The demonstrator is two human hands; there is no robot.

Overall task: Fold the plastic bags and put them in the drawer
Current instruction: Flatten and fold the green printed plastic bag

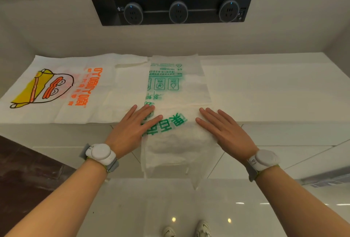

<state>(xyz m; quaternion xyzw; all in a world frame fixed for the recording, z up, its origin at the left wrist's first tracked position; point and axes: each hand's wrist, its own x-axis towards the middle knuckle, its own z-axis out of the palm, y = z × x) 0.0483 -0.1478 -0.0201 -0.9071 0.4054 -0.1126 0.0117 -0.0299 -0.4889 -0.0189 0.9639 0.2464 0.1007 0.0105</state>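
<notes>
head view: both the left hand [132, 126] and right hand [225, 130] are open and pressed flat on the green-printed plastic bag [176, 92], which lies on the white desk [265, 89] with its near end drooping over the front edge. the orange-printed plastic bag [62, 89] lies flat just to its left, their edges overlapping.

On counter [265, 89]: two bags, side by side, touching. Left: cartoon-print bag [56, 89], flat. Right: text-print bag [176, 89], near end hanging over front edge. Left hand [132, 125] and right hand [225, 130] flat on text-print bag's left and right sides. Behind, on wall: socket strip [172, 7].
</notes>
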